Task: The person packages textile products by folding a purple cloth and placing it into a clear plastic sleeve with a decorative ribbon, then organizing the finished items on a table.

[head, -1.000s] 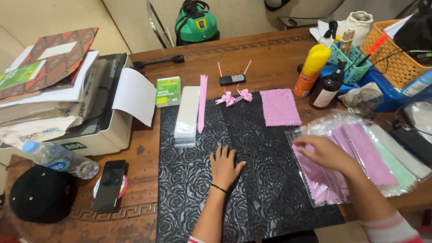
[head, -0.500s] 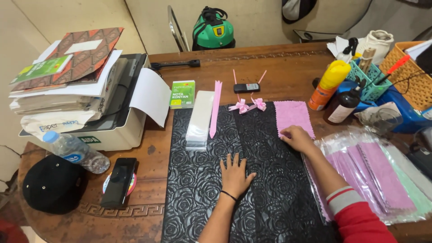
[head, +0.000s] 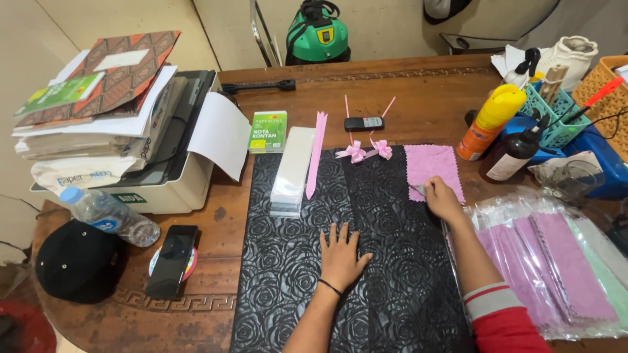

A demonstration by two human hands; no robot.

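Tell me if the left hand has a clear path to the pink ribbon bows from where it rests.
Probably yes. The left hand lies flat on the black rose-patterned sheet, and only bare sheet lies between it and the pink ribbon bows; the right hand sits off to the side.

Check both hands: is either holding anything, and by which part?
Left hand lies flat on the black embossed sheet, gripping nothing. Right hand pinches the pink cloth at its lower edge.
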